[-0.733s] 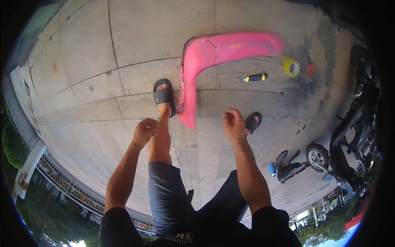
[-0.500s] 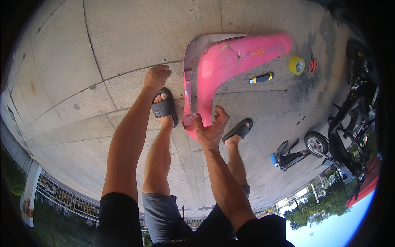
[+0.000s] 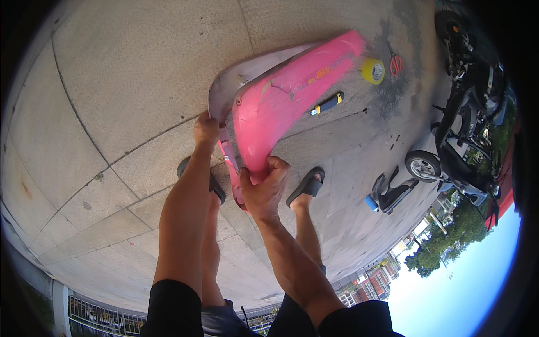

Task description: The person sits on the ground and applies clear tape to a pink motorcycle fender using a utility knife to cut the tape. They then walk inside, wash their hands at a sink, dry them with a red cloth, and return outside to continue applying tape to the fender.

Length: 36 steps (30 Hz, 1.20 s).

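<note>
A long, bent pink plastic panel (image 3: 292,78), scuffed, with a greyish underside, lies between my sandalled feet. My left hand (image 3: 205,130) is closed on its left edge, close to the bend. My right hand (image 3: 265,185) grips the lower narrow part, thumb and fingers round it. Just right of the panel lie a black-and-yellow utility knife (image 3: 327,103), a roll of yellow tape (image 3: 371,71) and red-handled scissors (image 3: 395,65).
A black scooter (image 3: 443,143), partly stripped, stands at the right. Near its front wheel lies a small black object with a blue cylinder (image 3: 384,194). Paved ground (image 3: 106,106) surrounds the panel; a railing (image 3: 101,317) runs along the lower left.
Both my hands have reached onto the pink panel and closed on it. The panel is tilted more, showing more underside, and the view has swung round.
</note>
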### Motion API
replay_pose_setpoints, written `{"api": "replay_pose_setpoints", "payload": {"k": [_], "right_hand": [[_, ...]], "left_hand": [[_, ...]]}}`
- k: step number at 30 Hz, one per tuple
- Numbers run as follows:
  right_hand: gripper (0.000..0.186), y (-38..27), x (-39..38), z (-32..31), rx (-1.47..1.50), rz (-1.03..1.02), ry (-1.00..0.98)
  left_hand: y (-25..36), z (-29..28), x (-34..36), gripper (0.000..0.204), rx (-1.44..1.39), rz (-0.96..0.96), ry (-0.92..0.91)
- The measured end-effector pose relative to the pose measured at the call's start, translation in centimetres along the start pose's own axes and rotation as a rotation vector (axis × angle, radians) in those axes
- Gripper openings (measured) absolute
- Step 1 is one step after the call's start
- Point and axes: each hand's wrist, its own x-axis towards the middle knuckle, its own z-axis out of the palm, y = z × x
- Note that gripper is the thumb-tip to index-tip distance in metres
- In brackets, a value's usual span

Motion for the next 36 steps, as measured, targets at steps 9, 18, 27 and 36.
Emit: {"api": "replay_pose_setpoints", "payload": {"k": [9,18,27,36], "right_hand": [[0.069,-0.2,-1.7,-10.5,0.167,0.02,-0.026],[0.075,1.9,-1.0,-24.2,0.778,0.009,-0.182],[0.068,6.4,3.8,-21.4,1.276,0.142,-0.33],[0.058,17.8,5.6,-18.0,1.4,0.239,-0.319]], "left_hand": [[2.7,-3.2,-8.6,0.02,-0.449,0.025,-0.2],[15.5,-15.5,-27.4,0.044,-0.537,0.072,-0.189],[22.1,-12.0,-37.8,0.081,-0.456,0.227,0.244],[19.9,1.4,-37.5,0.086,-0.413,0.321,0.322]]}}
